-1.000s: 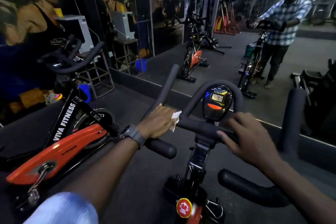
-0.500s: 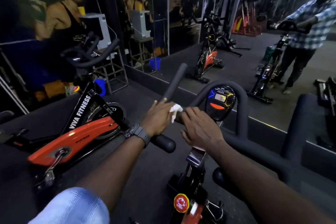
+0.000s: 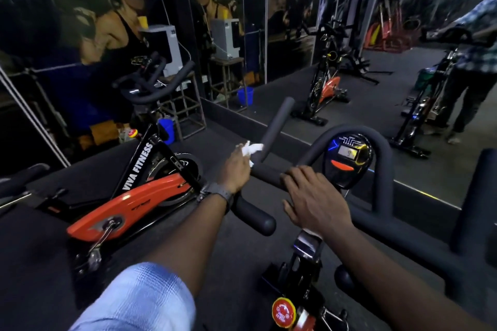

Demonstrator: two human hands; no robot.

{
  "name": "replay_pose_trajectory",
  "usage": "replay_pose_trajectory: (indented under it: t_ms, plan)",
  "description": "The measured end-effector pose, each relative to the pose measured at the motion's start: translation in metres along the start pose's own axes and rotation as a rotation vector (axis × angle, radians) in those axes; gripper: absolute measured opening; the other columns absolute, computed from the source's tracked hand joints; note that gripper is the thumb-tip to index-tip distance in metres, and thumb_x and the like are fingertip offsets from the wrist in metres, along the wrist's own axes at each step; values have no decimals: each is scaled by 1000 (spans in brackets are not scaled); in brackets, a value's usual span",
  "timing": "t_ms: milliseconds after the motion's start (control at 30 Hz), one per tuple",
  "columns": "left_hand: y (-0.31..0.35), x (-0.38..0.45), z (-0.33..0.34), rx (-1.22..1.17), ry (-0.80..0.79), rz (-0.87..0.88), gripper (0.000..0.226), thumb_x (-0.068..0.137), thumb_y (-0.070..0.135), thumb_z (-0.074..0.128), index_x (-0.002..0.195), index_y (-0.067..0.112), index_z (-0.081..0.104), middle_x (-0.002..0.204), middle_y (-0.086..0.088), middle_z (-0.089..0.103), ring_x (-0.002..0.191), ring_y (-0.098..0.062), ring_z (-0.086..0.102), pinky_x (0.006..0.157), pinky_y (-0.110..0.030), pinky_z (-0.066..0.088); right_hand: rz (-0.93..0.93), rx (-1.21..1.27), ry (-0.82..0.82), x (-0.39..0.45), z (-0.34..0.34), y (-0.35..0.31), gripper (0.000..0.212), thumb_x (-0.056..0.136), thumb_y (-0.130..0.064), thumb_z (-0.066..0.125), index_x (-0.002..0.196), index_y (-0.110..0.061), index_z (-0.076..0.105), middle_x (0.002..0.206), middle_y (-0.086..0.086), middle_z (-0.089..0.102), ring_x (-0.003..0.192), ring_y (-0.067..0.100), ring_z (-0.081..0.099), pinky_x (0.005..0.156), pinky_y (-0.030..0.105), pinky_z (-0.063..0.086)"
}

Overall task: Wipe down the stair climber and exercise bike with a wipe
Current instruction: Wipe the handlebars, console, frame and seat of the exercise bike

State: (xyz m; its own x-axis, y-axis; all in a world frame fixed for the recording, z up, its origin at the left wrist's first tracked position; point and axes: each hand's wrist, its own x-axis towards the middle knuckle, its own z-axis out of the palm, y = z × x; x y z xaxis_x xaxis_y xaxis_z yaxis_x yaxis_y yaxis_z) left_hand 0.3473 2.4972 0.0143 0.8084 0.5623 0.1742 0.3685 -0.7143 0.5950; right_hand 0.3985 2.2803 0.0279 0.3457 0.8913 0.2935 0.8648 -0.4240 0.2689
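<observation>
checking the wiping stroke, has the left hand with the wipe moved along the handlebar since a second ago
Yes. The left hand with the wipe slid up the handlebar's left prong, away from the console.

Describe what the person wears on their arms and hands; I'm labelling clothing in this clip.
The left arm has a light blue, finely checked sleeve pushed up past the elbow, and a dark wristwatch with a dark strap. The right arm shows no sleeve in view. Both hands are ungloved.
</observation>
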Motion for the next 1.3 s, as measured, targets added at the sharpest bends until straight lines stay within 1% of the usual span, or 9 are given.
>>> replay_pose_trajectory:
  t_ms: [133,300,533,733,867,1000,1100,1200,1300]
  plan:
    - [-9,-2,3,-59,-23,-49,53,105,15,36,156,22,24,154,-9,39,138,-30,41,105,-28,33,7,-4,22,1,1,0,47,88,-46,50,124,-14,55,121,6,52,111,28,48,86,40,43]
    - [-34,-26,14,5,-40,260,54,104,11,42,156,11,25,165,-3,11,152,-17,11,121,-21,7,10,-1,9,3,2,1,46,89,-45,48,123,-15,55,122,6,54,110,28,49,86,40,45]
    - [-4,2,0,-176,-59,-127,41,106,23,33,142,11,48,137,-13,57,127,-30,50,94,-28,35,21,-23,-10,2,0,-1,49,91,-46,47,129,-15,53,125,5,53,111,27,48,85,39,46]
    - [-29,-52,13,-649,154,-136,44,96,13,41,131,30,62,118,10,65,108,-9,59,88,-15,41,16,-25,6,1,1,1,45,93,-45,45,125,-15,54,123,6,53,108,27,48,85,40,46]
    - [-23,-97,35,-931,312,-394,35,85,43,44,104,26,68,92,3,68,88,-19,61,80,-35,47,13,-30,12,1,0,0,44,93,-46,45,123,-15,54,124,6,53,108,26,47,85,40,45]
    - [-9,-73,22,-557,236,-280,50,90,36,36,135,24,54,129,-8,59,116,-27,57,100,-39,44,14,-38,0,1,0,0,47,93,-47,47,126,-15,53,125,6,53,110,26,47,86,39,46]
    - [-15,-53,13,-190,5,-26,50,101,26,36,151,24,38,165,-1,16,151,-25,12,122,-36,15,11,-33,6,0,0,0,48,93,-47,48,129,-15,52,127,6,54,111,27,48,87,40,46]
    - [-20,-76,11,-24,-70,210,42,105,21,40,147,25,46,160,5,30,152,-18,6,121,-40,2,12,-22,13,-1,1,1,48,92,-46,50,129,-15,53,128,6,55,110,27,49,86,40,47]
    - [-16,-118,9,14,17,332,40,103,34,36,118,12,66,115,-2,64,121,-18,51,122,-45,14,10,-21,11,-1,4,2,48,90,-44,52,127,-14,56,129,7,56,109,28,50,85,40,47]
